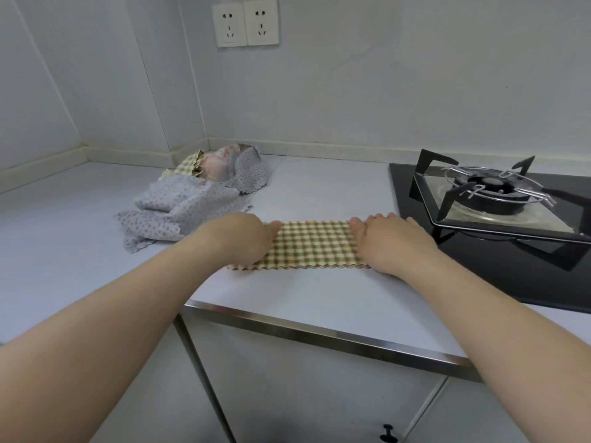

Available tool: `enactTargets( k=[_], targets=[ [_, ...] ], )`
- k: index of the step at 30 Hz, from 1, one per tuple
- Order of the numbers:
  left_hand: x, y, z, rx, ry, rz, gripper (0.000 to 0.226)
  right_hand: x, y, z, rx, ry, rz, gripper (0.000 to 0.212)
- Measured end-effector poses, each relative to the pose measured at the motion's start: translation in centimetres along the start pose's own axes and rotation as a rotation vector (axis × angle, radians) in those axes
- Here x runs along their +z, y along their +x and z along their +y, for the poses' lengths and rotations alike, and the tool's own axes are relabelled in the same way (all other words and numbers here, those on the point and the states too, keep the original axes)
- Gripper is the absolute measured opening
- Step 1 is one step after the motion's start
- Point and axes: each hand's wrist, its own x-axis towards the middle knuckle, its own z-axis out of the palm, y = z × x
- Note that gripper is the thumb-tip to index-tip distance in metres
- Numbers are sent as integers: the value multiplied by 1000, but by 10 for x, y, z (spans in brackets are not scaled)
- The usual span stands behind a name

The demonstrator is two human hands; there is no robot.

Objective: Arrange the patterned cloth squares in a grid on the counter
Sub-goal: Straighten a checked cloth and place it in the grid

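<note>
A green-and-cream checked cloth square [311, 244] lies flat on the white counter [303, 292], near its front edge. My left hand [240, 238] rests on the cloth's left end and my right hand [388, 243] on its right end, fingers curled over the far corners. A crumpled heap of cloths [195, 199] sits at the back left: grey-white floral pieces in front, a pinkish one and a checked one [188, 164] behind them by the wall corner.
A black gas hob [499, 199] with a metal pan support stands right of the cloth, close to my right hand. A steel strip [319, 334] edges the counter front, with cabinet doors below. Two wall sockets [244, 24] are above.
</note>
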Motion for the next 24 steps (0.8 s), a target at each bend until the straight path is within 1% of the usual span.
enactTargets(
  k=[3,4,6,8,10,14,15,19,21,24],
  targets=[
    [3,3,-14,-2,53,215,36,-4,-4,4,-3,112,119,46],
    [8,6,-19,-7,42,270,35,-3,-3,6,-19,162,150,43],
    [18,12,-28,-1,-26,357,33,-2,0,9,-52,191,150,36],
    [21,14,-33,10,-156,415,22,0,3,12,-54,184,145,33],
    [19,12,-32,1,-251,415,12,-2,2,12,-46,241,171,30],
    [13,9,-27,14,-383,388,8,-5,0,15,-85,370,230,16],
    [11,8,-27,20,-436,392,8,-5,-1,17,-105,419,233,17],
    [1,2,-25,31,-600,419,13,-6,-1,24,-182,585,215,33],
    [-1,1,-25,-1,-689,406,15,-7,-2,25,-208,662,240,29],
    [-2,3,-27,-59,-846,392,15,-6,-1,26,-229,693,266,19]
  ],
)
